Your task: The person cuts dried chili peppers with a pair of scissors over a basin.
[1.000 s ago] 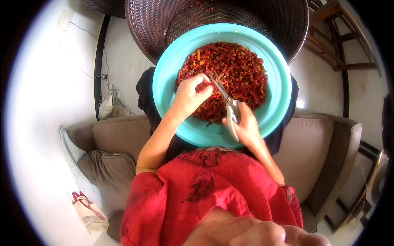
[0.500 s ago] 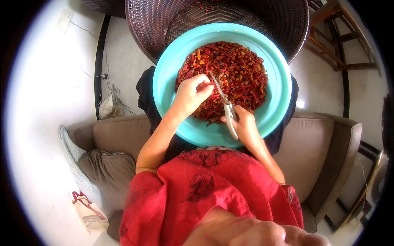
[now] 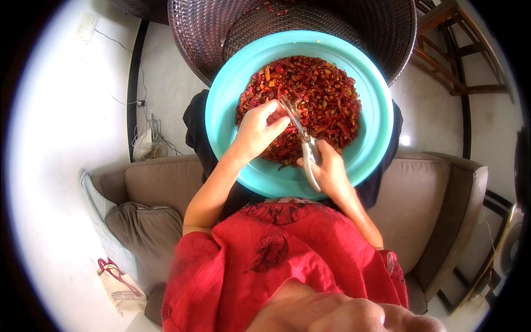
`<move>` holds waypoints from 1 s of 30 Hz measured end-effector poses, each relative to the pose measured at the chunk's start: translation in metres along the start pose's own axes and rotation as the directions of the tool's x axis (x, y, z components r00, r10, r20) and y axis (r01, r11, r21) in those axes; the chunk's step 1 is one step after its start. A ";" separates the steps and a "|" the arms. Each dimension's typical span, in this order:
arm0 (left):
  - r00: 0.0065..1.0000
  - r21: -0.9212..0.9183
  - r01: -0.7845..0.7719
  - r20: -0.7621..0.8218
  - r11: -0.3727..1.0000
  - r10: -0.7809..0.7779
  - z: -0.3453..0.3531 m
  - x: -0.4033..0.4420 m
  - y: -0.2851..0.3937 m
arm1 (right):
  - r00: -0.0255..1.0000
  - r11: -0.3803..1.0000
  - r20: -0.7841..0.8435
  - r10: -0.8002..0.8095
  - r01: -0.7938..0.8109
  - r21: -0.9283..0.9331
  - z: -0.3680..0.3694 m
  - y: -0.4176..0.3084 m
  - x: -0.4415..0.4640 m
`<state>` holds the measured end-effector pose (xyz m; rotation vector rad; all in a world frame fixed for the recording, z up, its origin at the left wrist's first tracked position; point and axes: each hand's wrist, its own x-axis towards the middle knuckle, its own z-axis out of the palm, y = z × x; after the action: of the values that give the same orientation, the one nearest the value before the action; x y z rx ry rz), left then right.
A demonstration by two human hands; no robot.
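from where i stand, the person sits with a wide turquoise basin [image 3: 371,135] on the lap, chopped red chillies [image 3: 326,94] heaped in the middle of it. the right hand [image 3: 331,172] has its fingers wrapped round the pale handles of the scissors [image 3: 305,135], which slant up and leftwards over the heap. the left hand [image 3: 259,130] hovers over the chillies' near left side, thumb and fingertips drawn together in a pinch just beside the blades (whether a bit of chilli sits between them, i can't tell from here). the loose pieces lie beneath and around those fingertips, mostly beyond and to the right. past the basin's far rim stands a dark woven chair [image 3: 298,19], with red scraps on its seat.
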<state>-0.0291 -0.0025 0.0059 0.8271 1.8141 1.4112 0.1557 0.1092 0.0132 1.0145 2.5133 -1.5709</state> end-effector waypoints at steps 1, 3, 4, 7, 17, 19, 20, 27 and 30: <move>1.000 0.016 0.012 0.005 1.000 -0.012 -0.001 0.000 0.000 | 1.000 1.000 0.000 0.001 -0.001 0.000 0.000 0.001 0.001; 0.999 0.001 0.035 0.009 0.999 -0.035 -0.002 0.000 -0.002 | 1.000 1.000 -0.008 0.009 -0.009 0.020 0.001 0.002 0.001; 0.998 -0.013 0.058 0.013 0.998 -0.058 -0.003 0.000 -0.003 | 1.000 1.000 -0.007 0.010 -0.010 0.020 0.000 0.002 0.002; 1.000 0.060 0.007 -0.012 0.998 -0.006 -0.004 0.001 -0.007 | 0.999 0.999 0.032 0.033 -0.034 0.018 -0.002 0.003 0.003; 0.997 -0.016 -0.005 -0.080 1.000 0.004 0.000 0.000 -0.005 | 0.999 0.999 0.031 0.025 -0.024 -0.035 -0.002 0.003 0.000; 0.999 -0.040 -0.019 -0.029 0.999 0.018 0.003 0.000 -0.006 | 0.999 0.999 0.042 0.020 -0.018 -0.043 -0.002 0.004 0.001; 0.999 -0.040 -0.019 -0.029 0.999 0.018 0.003 -0.001 -0.005 | 0.999 0.999 0.044 0.027 -0.026 -0.027 -0.002 0.002 0.001; 0.999 -0.013 -0.031 -0.023 0.999 0.030 0.002 -0.001 -0.003 | 0.999 0.998 0.019 -0.036 0.037 -0.057 -0.003 0.003 0.002; 1.000 -0.025 -0.005 -0.010 1.000 0.005 0.002 -0.002 -0.005 | 0.998 0.996 -0.009 -0.055 0.054 -0.067 -0.001 0.002 0.002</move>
<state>-0.0271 -0.0038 0.0006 0.8133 1.7997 1.4408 0.1553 0.1120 0.0115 0.9577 2.6033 -1.4878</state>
